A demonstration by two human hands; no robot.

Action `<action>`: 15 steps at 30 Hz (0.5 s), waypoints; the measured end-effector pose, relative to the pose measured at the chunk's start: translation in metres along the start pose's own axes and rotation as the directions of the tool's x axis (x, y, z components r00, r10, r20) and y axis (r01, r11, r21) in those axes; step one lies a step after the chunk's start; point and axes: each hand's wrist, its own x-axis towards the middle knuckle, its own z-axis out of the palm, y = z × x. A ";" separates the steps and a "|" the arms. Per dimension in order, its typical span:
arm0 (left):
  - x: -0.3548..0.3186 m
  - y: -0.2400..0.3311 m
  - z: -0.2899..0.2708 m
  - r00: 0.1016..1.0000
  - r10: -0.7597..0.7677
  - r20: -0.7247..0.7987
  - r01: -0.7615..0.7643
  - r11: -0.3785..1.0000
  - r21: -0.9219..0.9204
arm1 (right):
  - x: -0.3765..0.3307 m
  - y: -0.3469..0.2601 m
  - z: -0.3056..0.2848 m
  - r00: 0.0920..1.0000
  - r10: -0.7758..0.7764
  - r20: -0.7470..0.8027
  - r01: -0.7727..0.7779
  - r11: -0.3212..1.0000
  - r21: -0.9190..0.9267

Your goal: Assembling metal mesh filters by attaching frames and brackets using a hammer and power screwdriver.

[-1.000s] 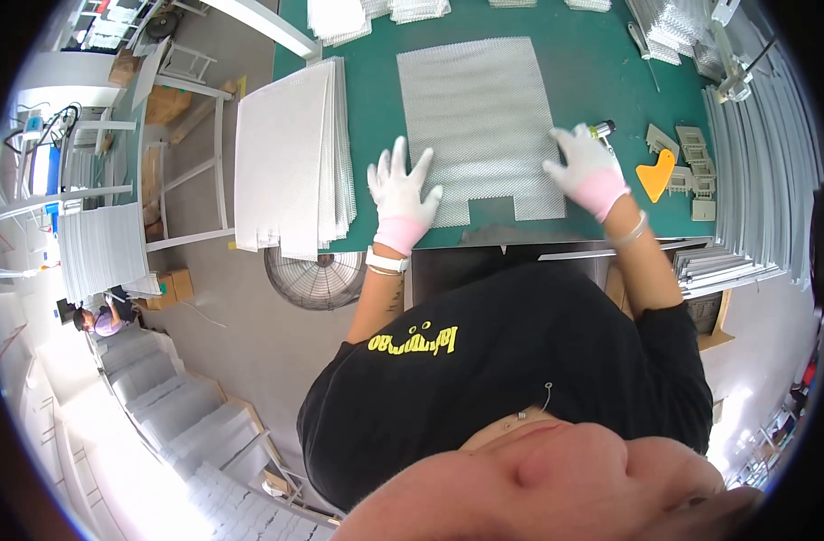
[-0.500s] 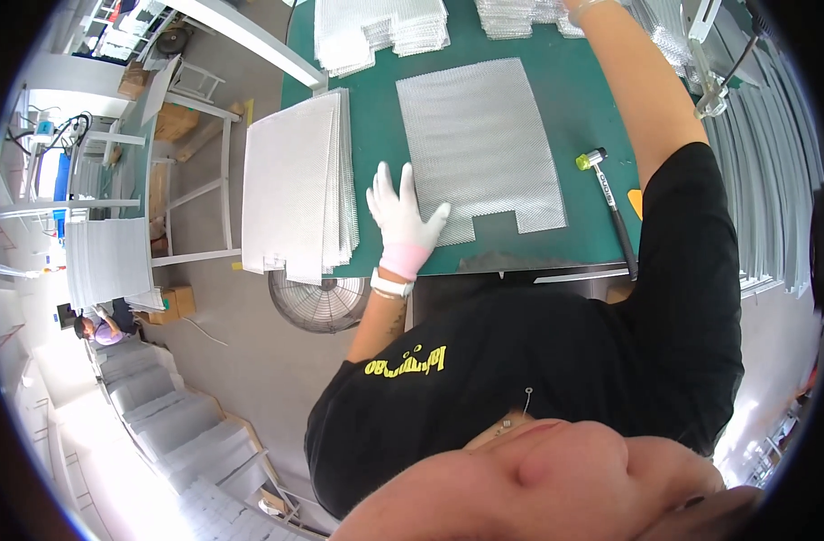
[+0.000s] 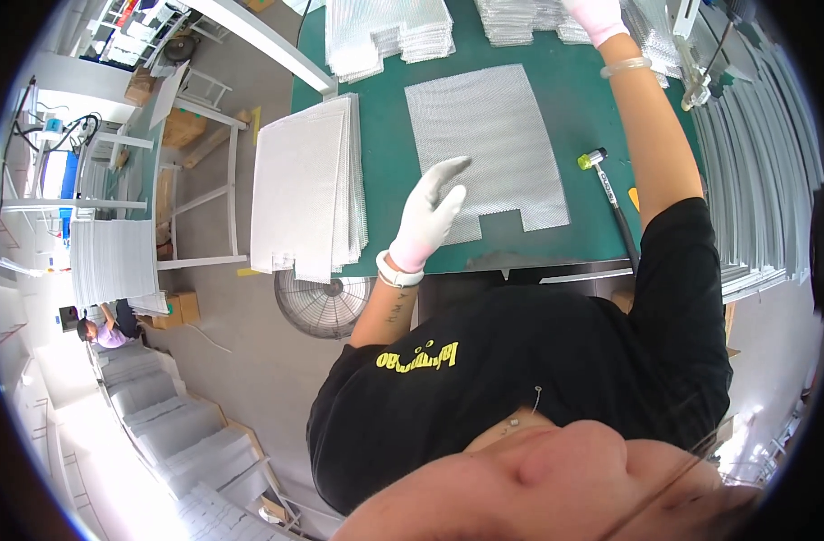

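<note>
Lifting off mesh sheet near tabletop front edge — left hand spread; right hand now at far-edge stacks, grip unclear.

Brown cardboard boxes are sitting on the floor at the upper left, beside a white frame. More small cardboard boxes are lying lower left, near a round fan. No labels, signs or screens are showing clearly.
</note>
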 end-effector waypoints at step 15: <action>0.036 0.029 0.063 0.918 0.154 -0.366 -0.336 0.792 -0.509 | -0.211 -0.089 -0.055 0.814 -0.473 0.338 0.419 0.880 0.222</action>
